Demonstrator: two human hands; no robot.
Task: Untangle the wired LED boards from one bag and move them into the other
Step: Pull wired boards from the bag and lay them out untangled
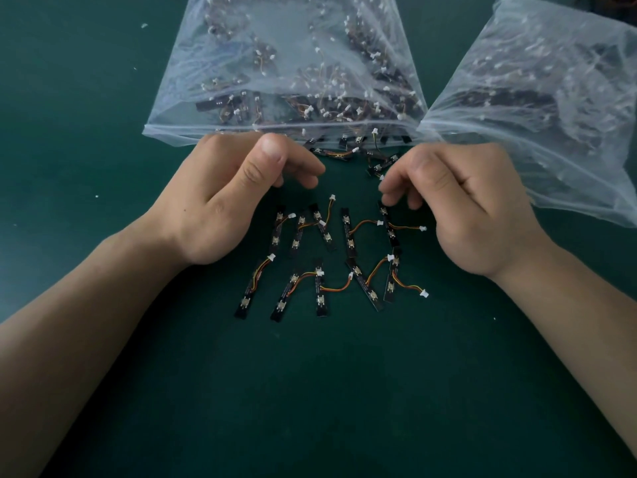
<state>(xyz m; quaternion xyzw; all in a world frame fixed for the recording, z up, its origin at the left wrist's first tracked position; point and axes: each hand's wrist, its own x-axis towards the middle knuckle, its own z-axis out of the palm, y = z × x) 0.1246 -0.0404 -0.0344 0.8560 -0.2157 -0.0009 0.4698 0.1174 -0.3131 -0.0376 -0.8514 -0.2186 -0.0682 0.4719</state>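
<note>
LED boards [346, 231] are best drawn out by the strip, not the wire — left hand [220, 201] grip slack and empty, right hand [472, 208] grip not to be told

You are holding both hands low over the green table [103, 98]; your left hand [227, 201] is hovering with its fingers loosely curled, gripping nothing that is visible; your right hand [472, 208] is curling its fingertips just at the far end of one LED board [391, 232], and whether they are touching it is not clear; ten separated boards [347, 231] are lying in two rows between your hands; the middle bag [282, 63] is spilling tangled boards [344, 153] from its open mouth; the right bag [551, 98] is lying beside it, corners meeting.
</note>
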